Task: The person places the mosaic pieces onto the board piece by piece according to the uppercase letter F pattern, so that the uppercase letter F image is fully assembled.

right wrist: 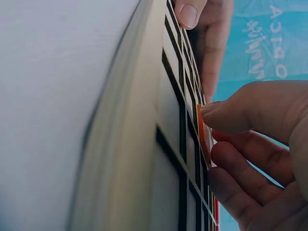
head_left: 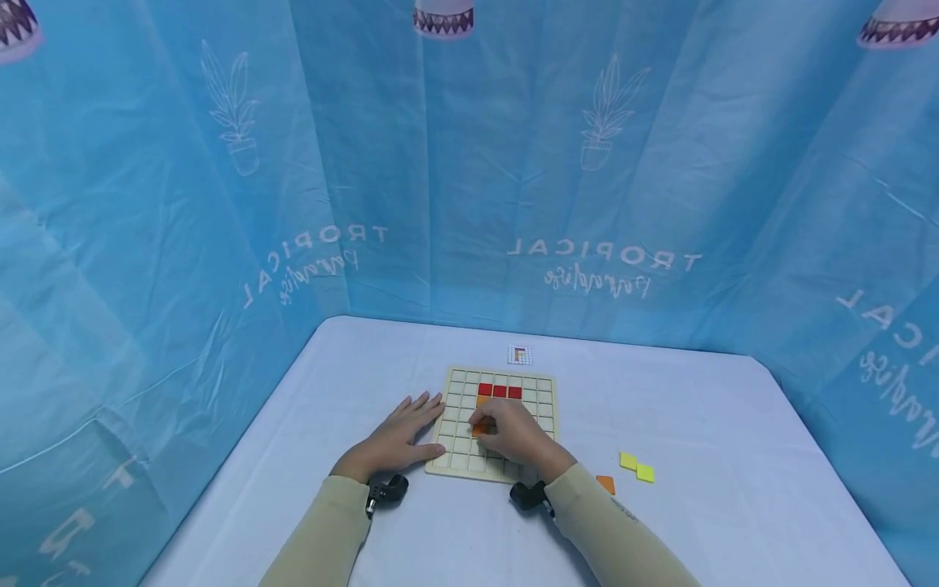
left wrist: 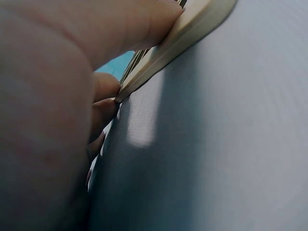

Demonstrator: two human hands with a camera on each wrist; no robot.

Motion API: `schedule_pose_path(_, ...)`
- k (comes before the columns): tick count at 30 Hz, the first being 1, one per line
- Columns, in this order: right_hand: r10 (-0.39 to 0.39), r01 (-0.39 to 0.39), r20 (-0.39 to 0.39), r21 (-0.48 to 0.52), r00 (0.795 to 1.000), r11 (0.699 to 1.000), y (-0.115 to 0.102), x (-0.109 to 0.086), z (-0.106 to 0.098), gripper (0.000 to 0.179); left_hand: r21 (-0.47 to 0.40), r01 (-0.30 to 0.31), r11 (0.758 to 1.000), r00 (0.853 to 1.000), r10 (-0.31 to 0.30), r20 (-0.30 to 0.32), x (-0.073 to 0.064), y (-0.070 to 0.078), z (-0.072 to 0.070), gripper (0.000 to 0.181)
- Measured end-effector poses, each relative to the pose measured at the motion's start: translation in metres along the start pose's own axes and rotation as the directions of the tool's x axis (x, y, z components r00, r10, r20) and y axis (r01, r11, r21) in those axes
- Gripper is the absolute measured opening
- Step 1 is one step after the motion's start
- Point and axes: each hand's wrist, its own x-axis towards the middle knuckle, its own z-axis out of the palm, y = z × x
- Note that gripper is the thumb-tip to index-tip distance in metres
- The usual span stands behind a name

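Observation:
A pale wooden grid board [head_left: 456, 415] lies on the white table. My left hand [head_left: 396, 436] rests at its left side with fingers extended, and in the left wrist view the thumb [left wrist: 149, 24] touches the board's edge. Over the middle of the grid, my right hand [head_left: 517, 432] pinches an orange square tile [head_left: 479, 430]. The right wrist view has this tile [right wrist: 204, 137] standing at the grid surface, the thumb against it. Three red tiles [head_left: 500, 391] form a row near the far edge. Just below their left end sits another orange tile [head_left: 482, 400], partly covered by the right hand.
Two yellow tiles [head_left: 645, 473] lie on the table to the right, and a loose orange tile [head_left: 606, 483] is close beside the right forearm. Beyond the board lies a small pattern card [head_left: 519, 355]. A blue printed curtain [head_left: 469, 269] hangs behind and along the sides.

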Motion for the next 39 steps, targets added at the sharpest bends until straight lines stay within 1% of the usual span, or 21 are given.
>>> schedule_pose_path(6, 0.009, -0.007, -0.028, 0.048, 1.000, 0.999, 0.003, -0.015, -0.015, 0.022, -0.003, 0.005, 1.000, 1.000, -0.005, -0.006, 0.000, 0.000, 0.001, 0.087)
schedule_pose_path(10, -0.003, 0.008, -0.073, 0.060, 0.997, 0.998, 0.014, -0.029, -0.029, 0.021, -0.007, -0.016, 1.000, 1.000, 0.016, -0.022, 0.001, -0.002, 0.003, 0.087)
schedule_pose_path(12, 0.003, 0.003, -0.097, 0.061, 0.995, 0.998, 0.022, -0.037, -0.036, 0.022, -0.003, -0.022, 1.000, 0.999, 0.022, -0.024, 0.002, -0.004, 0.004, 0.087)
schedule_pose_path(16, 0.051, -0.040, -0.139, 0.081, 0.989, 0.996, 0.039, -0.055, -0.048, 0.022, 0.001, -0.019, 1.000, 1.000, 0.019, -0.022, 0.003, -0.005, 0.006, 0.088)
schedule_pose_path(21, 0.162, -0.149, -0.180, 0.085, 0.970, 0.985, 0.059, -0.082, -0.063, 0.024, 0.002, -0.009, 1.000, 1.000, 0.009, -0.016, 0.002, -0.002, 0.005, 0.089)
schedule_pose_path(24, 0.219, -0.206, -0.175, 0.089, 0.960, 0.975, 0.066, -0.098, -0.074, 0.027, 0.000, -0.008, 1.000, 1.000, 0.008, -0.022, 0.001, -0.001, 0.003, 0.088)
schedule_pose_path(26, 0.235, -0.222, -0.167, 0.091, 0.958, 0.971, 0.071, -0.108, -0.079, 0.029, 0.003, -0.009, 1.000, 1.000, 0.009, -0.027, 0.001, 0.000, 0.003, 0.088)
schedule_pose_path(32, 0.238, -0.229, -0.130, 0.079, 0.963, 0.970, 0.087, -0.135, -0.089, 0.033, 0.006, -0.017, 1.000, 0.999, 0.017, -0.033, 0.001, -0.001, 0.004, 0.087)
schedule_pose_path(37, 0.248, -0.242, -0.116, 0.061, 0.962, 0.968, 0.094, -0.150, -0.093, 0.033, -0.006, -0.015, 1.000, 0.999, 0.014, -0.039, 0.002, -0.001, 0.004, 0.088)
schedule_pose_path(39, 0.230, -0.226, -0.114, 0.053, 0.966, 0.973, 0.096, -0.155, -0.094, 0.034, -0.008, -0.012, 1.000, 0.999, 0.011, -0.038, 0.002, -0.001, 0.005, 0.089)
